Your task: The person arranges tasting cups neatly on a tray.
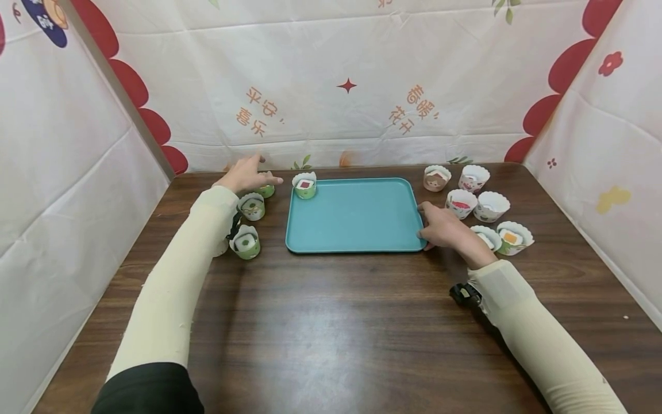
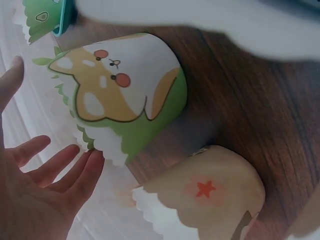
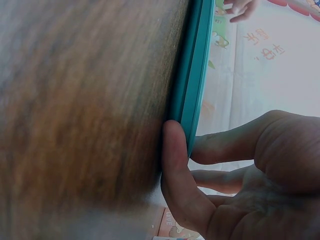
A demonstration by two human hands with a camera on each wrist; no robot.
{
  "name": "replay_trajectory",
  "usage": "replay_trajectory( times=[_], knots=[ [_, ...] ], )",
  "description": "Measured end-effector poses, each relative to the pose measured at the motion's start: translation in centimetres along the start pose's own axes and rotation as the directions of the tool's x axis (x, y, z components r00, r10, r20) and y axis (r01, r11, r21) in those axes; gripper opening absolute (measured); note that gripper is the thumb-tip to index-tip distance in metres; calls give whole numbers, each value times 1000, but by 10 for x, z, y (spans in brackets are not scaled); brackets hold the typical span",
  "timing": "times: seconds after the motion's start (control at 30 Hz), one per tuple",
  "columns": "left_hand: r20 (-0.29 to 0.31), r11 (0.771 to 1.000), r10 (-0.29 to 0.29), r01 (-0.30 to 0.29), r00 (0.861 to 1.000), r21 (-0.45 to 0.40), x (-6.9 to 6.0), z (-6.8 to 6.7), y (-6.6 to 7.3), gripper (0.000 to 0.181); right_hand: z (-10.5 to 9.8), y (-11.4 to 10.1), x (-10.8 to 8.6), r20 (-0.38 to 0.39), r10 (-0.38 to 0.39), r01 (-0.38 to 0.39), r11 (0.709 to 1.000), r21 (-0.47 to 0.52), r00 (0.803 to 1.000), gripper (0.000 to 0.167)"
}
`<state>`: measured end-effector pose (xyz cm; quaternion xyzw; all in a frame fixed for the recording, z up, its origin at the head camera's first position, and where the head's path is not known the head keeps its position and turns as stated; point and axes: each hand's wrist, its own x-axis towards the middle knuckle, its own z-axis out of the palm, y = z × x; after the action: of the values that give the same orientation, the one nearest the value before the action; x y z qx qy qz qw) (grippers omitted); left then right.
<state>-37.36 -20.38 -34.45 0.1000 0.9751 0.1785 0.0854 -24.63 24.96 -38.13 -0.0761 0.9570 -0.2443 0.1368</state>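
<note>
A teal rectangular tray (image 1: 357,215) lies on the brown wooden table. My right hand (image 1: 443,224) grips the tray's right edge; in the right wrist view a finger (image 3: 174,147) lies against its rim. My left hand (image 1: 243,175) reaches over the cups at the left, fingers apart and holding nothing. Just by those fingers, in the left wrist view, stands a green paper baking cup (image 2: 135,85) with a dog print. Another green baking cup (image 1: 304,188), with a white and dark red piece inside, stands at the tray's far left corner.
Left of the tray stand more baking cups, among them a cup (image 1: 251,207) and a nearer green cup (image 1: 245,244); the left sleeve partly hides another. Several cups, including a white one (image 1: 491,207), stand at the right. A printed cloth (image 1: 320,69) hangs behind the table.
</note>
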Motion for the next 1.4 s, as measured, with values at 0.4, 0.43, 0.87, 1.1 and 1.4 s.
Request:
replay_trajectory(
  times=[0.4, 0.43, 0.87, 1.1, 1.4],
  knots=[
    [63, 1000, -26, 26, 998, -1, 4, 7, -10, 74, -2, -1, -1, 10, 10, -10, 1000, -7, 1000, 69],
    [66, 1000, -30, 30, 997, -2, 4, 8, -10, 72, -2, -1, -1, 11, 9, -9, 1000, -9, 1000, 69],
    [79, 999, -49, 50, 996, -5, 3, 10, -8, 64, -3, 0, -3, 15, -10, 11, 1000, -1, 1000, 68],
    [76, 999, -34, 35, 996, -13, 2, 11, -9, 62, -3, 0, -3, 17, -11, 11, 1000, 5, 1000, 68],
    [60, 999, -27, 28, 998, -18, 2, 9, -6, 66, -3, 0, -2, 16, -16, 16, 1000, -13, 1000, 68]
  ],
)
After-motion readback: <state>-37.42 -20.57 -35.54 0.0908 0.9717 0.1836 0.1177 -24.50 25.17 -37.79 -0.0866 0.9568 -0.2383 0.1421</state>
